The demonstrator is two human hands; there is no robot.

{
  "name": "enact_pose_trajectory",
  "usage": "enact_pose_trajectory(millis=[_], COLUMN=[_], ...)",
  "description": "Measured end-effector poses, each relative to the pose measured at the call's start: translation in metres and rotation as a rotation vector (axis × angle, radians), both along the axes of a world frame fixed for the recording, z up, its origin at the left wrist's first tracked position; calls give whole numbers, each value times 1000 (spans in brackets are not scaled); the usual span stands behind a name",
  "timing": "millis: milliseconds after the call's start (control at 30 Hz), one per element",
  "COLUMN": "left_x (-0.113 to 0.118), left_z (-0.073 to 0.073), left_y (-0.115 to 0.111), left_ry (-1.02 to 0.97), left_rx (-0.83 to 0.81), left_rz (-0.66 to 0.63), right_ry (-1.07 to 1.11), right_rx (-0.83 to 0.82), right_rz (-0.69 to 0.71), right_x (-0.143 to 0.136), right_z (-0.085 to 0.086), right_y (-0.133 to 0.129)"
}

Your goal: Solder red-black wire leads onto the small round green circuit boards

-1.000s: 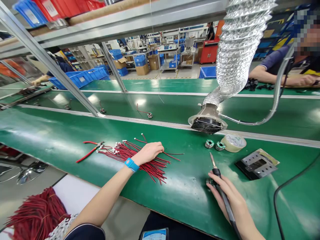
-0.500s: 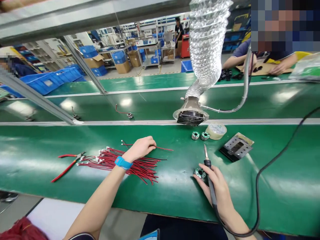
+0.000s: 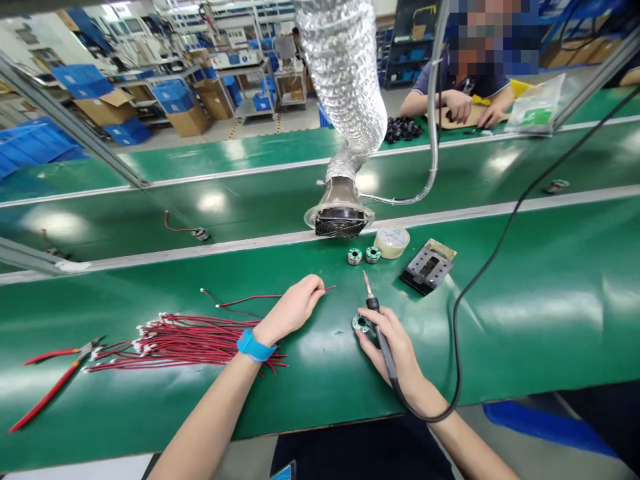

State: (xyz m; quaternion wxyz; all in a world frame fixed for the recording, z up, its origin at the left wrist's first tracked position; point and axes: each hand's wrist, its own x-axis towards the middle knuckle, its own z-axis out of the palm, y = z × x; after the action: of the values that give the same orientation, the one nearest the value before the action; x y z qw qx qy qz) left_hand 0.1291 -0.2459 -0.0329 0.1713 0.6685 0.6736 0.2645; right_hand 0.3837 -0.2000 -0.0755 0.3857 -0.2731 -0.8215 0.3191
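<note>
My left hand (image 3: pixel 296 307) pinches a red wire (image 3: pixel 255 297) near its bare end, a short tip sticking out to the right of the fingers. A dark wire and small white connectors trail from its left end. Below my wrist lies a bundle of red wires (image 3: pixel 195 339) with white connectors. My right hand (image 3: pixel 403 350) holds a soldering iron (image 3: pixel 385 350), its tip pointing up and away. The thumb and fingers of that hand also close around a small round metal part (image 3: pixel 356 324) with a green circuit board on top. Two similar round parts (image 3: pixel 355 257) stand further back.
Red-handled cutting pliers (image 3: pixel 53 397) lie at the left. A tape roll (image 3: pixel 393 243) and a metal block fixture (image 3: pixel 429 267) sit at the back right. A fume extractor hood (image 3: pixel 340 210) hangs over the bench. The iron's black cable (image 3: pixel 457 320) loops at right. A co-worker (image 3: pixel 460 100) sits opposite.
My left hand has drawn the red wire rightward, away from the bundle and closer to my right hand. The right hand keeps its hold. The view has shifted to the right.
</note>
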Motion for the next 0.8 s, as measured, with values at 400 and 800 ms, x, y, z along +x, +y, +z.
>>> enact_pose_trajectory(millis=[400, 800], left_x=[51, 48], left_z=[-2, -5], left_y=[-14, -15], left_ry=[-126, -344], left_rx=[234, 161], left_rz=[-70, 79], right_ry=[-1, 46], right_rx=[-88, -122], right_rz=[-6, 113], right_x=[0, -3], right_z=[-2, 9], right_y=[-3, -7])
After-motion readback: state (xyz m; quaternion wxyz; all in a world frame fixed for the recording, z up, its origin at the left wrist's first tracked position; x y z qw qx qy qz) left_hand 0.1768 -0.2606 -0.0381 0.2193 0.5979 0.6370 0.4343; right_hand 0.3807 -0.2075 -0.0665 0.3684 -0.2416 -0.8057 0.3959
